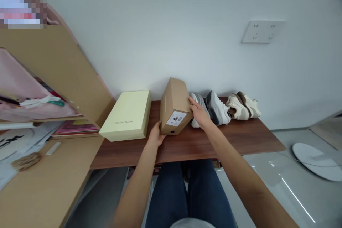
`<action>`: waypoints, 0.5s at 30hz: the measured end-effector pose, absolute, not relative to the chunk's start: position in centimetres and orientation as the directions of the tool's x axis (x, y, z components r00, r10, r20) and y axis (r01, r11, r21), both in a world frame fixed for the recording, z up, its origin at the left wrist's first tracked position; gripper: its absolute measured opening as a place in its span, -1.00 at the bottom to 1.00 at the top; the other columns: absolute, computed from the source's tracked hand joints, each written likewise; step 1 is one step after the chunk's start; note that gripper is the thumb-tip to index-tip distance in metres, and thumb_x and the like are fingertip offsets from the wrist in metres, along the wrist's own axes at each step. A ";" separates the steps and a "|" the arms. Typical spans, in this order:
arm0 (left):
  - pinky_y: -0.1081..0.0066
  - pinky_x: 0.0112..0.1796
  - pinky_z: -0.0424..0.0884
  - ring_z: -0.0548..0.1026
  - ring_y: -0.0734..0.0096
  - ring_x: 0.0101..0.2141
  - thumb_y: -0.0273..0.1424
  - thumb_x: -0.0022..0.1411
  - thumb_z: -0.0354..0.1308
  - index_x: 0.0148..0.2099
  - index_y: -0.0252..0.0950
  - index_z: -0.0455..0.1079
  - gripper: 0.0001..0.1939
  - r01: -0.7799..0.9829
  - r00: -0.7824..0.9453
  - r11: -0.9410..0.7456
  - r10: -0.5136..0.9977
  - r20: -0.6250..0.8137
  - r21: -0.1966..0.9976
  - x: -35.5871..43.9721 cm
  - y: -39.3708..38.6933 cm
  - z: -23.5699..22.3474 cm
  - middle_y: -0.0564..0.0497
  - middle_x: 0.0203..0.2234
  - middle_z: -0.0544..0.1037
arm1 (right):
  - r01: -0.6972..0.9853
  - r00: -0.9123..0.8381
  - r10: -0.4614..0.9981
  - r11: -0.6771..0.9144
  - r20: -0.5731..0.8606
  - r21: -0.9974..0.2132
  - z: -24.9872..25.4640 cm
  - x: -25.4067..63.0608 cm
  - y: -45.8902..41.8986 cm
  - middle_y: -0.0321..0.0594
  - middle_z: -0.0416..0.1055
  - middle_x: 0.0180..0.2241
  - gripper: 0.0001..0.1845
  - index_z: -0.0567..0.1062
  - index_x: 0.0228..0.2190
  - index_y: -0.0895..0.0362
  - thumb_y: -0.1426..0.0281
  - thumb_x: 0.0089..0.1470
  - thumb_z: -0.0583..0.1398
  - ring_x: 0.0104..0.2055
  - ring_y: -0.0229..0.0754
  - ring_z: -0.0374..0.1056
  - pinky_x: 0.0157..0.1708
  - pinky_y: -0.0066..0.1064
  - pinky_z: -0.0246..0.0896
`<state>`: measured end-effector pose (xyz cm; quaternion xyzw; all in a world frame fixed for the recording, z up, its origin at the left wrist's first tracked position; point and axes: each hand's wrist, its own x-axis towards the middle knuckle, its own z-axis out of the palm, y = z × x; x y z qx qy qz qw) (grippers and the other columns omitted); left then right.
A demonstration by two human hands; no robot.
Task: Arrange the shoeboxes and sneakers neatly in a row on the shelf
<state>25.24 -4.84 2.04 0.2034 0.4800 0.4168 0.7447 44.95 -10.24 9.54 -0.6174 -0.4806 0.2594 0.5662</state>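
A brown cardboard shoebox [179, 96] with a white label on its end stands tilted on the dark wooden bench, between my hands. My left hand [155, 135] grips its lower left corner near the bench top. On the box's right side, my right hand [199, 113] presses with its fingers along the upper edge. Just left lies a closed pale yellow shoebox [128, 114] marked MEIZHIYUAN. Grey and white sneakers [217, 108] sit right behind my right hand, and one of them is partly covered by it. Farther right is a pair of cream and brown sneakers [243, 107].
The wooden bench [227, 140] runs along a white wall with a socket plate [263, 31]. At the left is a desk [53, 174] with papers, a brush-like item and a shelf. A white round object [317, 160] lies on the floor at right.
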 end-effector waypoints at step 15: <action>0.31 0.06 0.42 0.43 0.24 0.11 -0.34 0.26 0.14 0.00 -0.24 0.47 -0.72 -0.429 -0.146 0.127 0.967 -0.208 0.894 23.2 -4.8 7.3 -0.05 0.03 0.54 | 0.314 0.435 0.862 0.126 0.260 -0.941 8.9 44.4 -10.6 -0.26 0.37 0.17 -0.53 0.45 0.10 0.02 0.25 0.22 0.01 0.28 -0.14 0.20 0.31 -0.17 0.00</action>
